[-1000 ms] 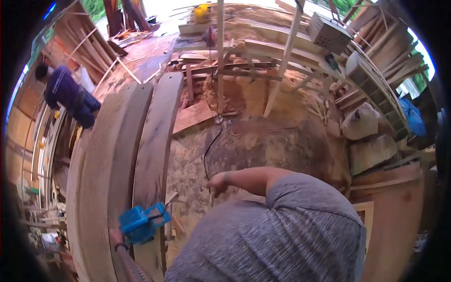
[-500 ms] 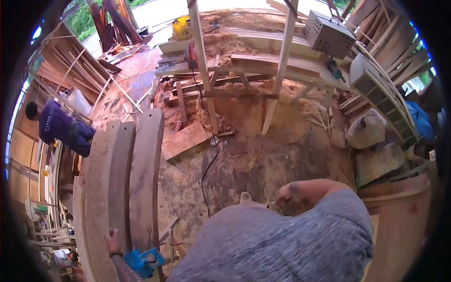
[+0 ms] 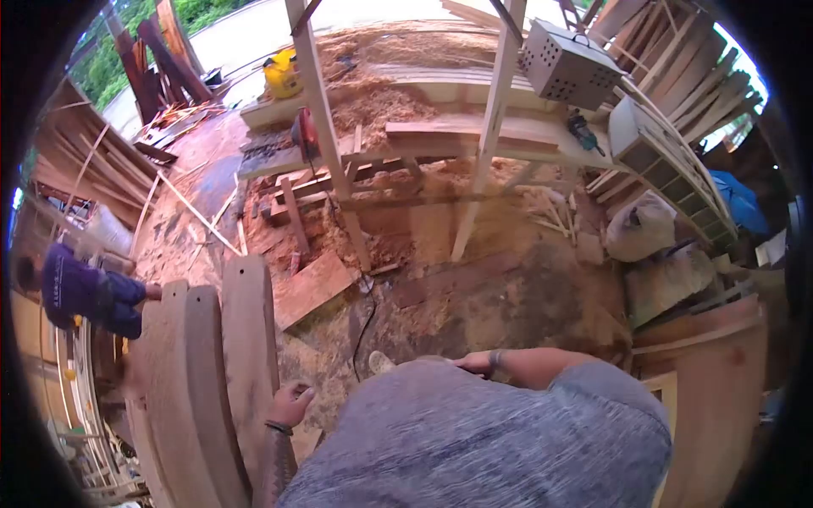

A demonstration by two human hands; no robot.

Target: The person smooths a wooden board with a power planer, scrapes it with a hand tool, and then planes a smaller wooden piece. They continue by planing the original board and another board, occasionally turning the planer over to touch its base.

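My left hand (image 3: 290,405), with a dark band at its wrist, is raised over the right edge of the nearest wooden plank (image 3: 247,339). Its fingers are bent, the thumb stands apart from them, and I see nothing held. Two more long planks with curved edges, a middle plank (image 3: 207,356) and an outer plank (image 3: 172,372), lie side by side to the left. At the front of my grey shirt (image 3: 474,432) is my right hand (image 3: 476,362), a band on its wrist. The shirt hides most of its fingers, so any held thing is out of sight.
A co-worker in a purple shirt (image 3: 68,284) bends beside the planks' far end. Ahead stands a sawdust-strewn bench (image 3: 542,140) with a green power tool (image 3: 584,134). A black cable (image 3: 364,330) crosses the floor near a loose board (image 3: 315,289). A wooden panel (image 3: 720,398) stands at right.
My left hand has lifted from the planks and moved right and up. The blue tool beside it has left view. My right hand has come in against my shirt. The view has shifted.
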